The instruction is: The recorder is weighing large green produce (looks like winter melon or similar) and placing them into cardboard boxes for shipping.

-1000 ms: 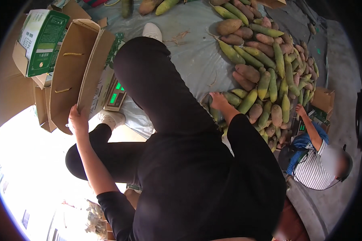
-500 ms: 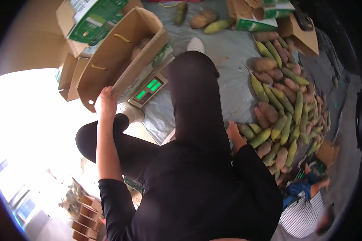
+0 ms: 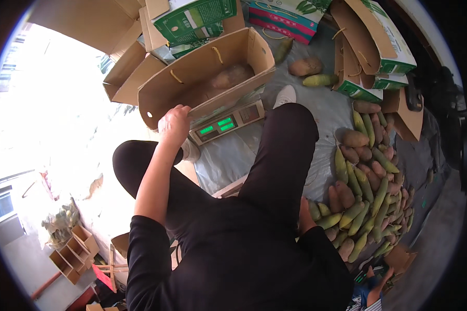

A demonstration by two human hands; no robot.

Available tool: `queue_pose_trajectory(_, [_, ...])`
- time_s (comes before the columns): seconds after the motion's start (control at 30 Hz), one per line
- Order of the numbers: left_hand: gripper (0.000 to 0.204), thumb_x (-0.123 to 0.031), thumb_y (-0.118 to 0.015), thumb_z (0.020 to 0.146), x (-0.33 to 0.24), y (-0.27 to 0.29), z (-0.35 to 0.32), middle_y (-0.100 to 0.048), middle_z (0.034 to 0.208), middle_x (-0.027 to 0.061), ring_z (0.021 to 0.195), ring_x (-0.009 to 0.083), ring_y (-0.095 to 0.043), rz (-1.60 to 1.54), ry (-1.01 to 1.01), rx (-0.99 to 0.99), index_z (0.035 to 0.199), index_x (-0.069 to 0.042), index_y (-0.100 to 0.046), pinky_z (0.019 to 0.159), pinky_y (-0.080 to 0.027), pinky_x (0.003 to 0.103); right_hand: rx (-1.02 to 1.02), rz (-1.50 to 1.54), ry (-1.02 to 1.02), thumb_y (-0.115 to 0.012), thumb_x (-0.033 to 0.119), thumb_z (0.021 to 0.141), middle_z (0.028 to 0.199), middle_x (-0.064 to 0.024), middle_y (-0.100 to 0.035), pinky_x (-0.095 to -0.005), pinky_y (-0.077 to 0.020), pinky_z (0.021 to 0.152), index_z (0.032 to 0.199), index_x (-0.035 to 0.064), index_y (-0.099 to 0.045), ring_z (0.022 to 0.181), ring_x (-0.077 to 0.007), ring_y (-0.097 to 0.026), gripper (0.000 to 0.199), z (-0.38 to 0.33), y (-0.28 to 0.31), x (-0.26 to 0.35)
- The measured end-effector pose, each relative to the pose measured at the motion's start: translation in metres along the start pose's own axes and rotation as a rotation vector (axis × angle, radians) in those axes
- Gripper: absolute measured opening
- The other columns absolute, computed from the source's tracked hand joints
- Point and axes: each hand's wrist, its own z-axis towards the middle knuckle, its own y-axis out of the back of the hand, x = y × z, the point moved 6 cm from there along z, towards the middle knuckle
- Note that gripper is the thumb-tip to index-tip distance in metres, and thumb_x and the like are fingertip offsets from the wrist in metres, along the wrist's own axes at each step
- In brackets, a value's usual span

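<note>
Left hand (image 3: 174,123) now closed on near rim of open brown cardboard box (image 3: 205,78), swung to twelve o'clock over scale (image 3: 227,123); right hand (image 3: 305,220) among green-yellow mangoes (image 3: 366,197), grip probably hidden.

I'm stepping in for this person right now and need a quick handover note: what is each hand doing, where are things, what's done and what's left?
Left hand: gripping the near edge of the open cardboard box, which sits on the scale with its green display lit.
Right hand: down at the pile of mangoes beside the right leg, mostly hidden; whether it holds one cannot be told.
Done: a few mangoes already lie in the box.
Left: the box has plenty of room, and most of the fruit is on the sheet.
</note>
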Motion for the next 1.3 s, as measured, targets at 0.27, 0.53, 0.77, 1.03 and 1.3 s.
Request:
queue_pose_trajectory(0.27, [0.019,-0.006,-0.053,0.076,0.007,0.007,-0.009,-0.059,0.09,0.0059,0.091,0.026,-0.059,0.029,0.013,-0.014,0.09,-0.012,-0.063,0.075,-0.049,0.038,-0.119,-0.337,0.379,-0.069,0.014,0.067,0.091,-0.0154,-0.06,-0.0387,-0.0456,0.077,0.096,0.0055,-0.056,0.089,-0.0329,-0.057,0.033,-0.057,0.08,0.151])
queue_pose_trajectory(0.53, [0.018,-0.008,-0.057,0.074,0.005,-0.004,-0.003,-0.059,0.091,0.0055,0.091,0.0259,-0.059,0.012,-0.041,0.002,0.091,-0.012,-0.062,0.074,-0.048,0.039,-0.254,0.183,0.786,-0.069,-0.004,0.066,0.105,-0.0056,-0.053,-0.031,-0.0413,0.087,0.108,0.0018,-0.051,0.099,-0.0177,-0.051,0.046,-0.099,0.197,0.413])
queue_pose_trajectory(0.77, [0.017,-0.007,-0.053,0.077,0.003,-0.001,-0.002,-0.059,0.088,0.0059,0.09,0.0255,-0.059,-0.004,-0.052,-0.026,0.089,-0.013,-0.063,0.073,-0.049,0.039,-0.157,0.419,1.287,-0.065,-0.005,0.073,0.107,-0.007,-0.054,-0.0272,-0.0472,0.081,0.113,-0.0005,-0.05,0.095,-0.0149,-0.055,0.043,-0.213,0.22,0.624])
queue_pose_trajectory(1.03, [0.011,-0.005,-0.052,0.074,0.003,-0.001,-0.004,-0.057,0.08,0.0056,0.082,0.0239,-0.06,0.006,-0.088,-0.121,0.079,-0.011,-0.06,0.069,-0.05,0.037,0.077,-0.062,1.602,-0.072,0.011,0.064,0.097,-0.0095,-0.06,-0.0327,-0.0471,0.079,0.102,0.0061,-0.057,0.091,-0.025,-0.058,0.041,-0.259,0.092,0.731])
queue_pose_trajectory(1.3, [0.018,-0.004,-0.05,0.075,0.001,-0.004,-0.006,-0.058,0.084,0.0064,0.086,0.0258,-0.06,-0.007,-0.099,-0.052,0.087,-0.012,-0.061,0.071,-0.05,0.038,0.402,-0.182,1.375,-0.069,0.023,0.073,0.101,-0.0113,-0.061,-0.0344,-0.0476,0.076,0.115,0.0085,-0.055,0.088,-0.0244,-0.06,0.046,-0.236,0.019,0.725])
